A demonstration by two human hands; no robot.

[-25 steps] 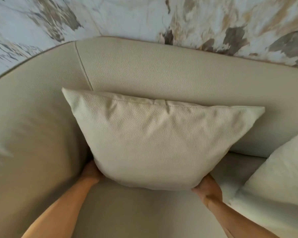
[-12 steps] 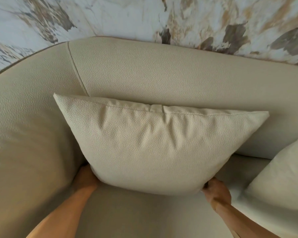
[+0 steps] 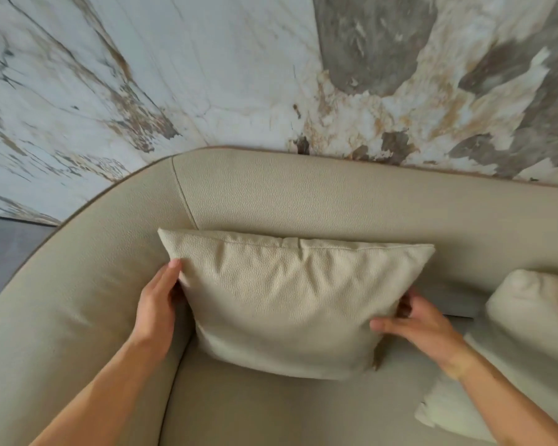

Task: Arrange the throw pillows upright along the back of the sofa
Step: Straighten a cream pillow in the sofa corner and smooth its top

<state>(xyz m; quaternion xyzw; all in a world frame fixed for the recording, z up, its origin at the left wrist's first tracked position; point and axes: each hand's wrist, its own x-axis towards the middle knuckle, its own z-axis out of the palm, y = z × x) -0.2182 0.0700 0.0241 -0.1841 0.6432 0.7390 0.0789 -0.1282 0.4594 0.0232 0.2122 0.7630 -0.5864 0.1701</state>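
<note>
Head view: beige throw pillow (image 3: 290, 300) stands upright on the sofa seat (image 3: 255, 410), back face leaning on the sofa backrest (image 3: 335, 201), sitting directly between the two hands. Pillow is square-ish, plump, pebbled leather-like cover, soft vertical creases running down from a stitched top seam with a small tab at mid-seam; corners pointed, bottom edge pressing into the seat. Left hand (image 3: 157, 309) lies flat along the pillow's left edge, fingers straight and extended upward, touching the side, not curled round it; the curved armrest (image 3: 62, 300) is just outside this hand. Right hand (image 3: 422, 323) holds the pillow's right edge, thumb across the front face, fingers bent round the side toward the back, a loose grip. Second pillow (image 3: 522, 346), same pale grained fabric, lies tilted just right of the right hand, partly cut off by the frame edge. Sofa is matte beige, grained upholstery, rounded back, one stitched seam above the left hand. Beyond the backrest, marble-patterned wall (image 3: 207, 75), white with brown and grey veining.
</note>
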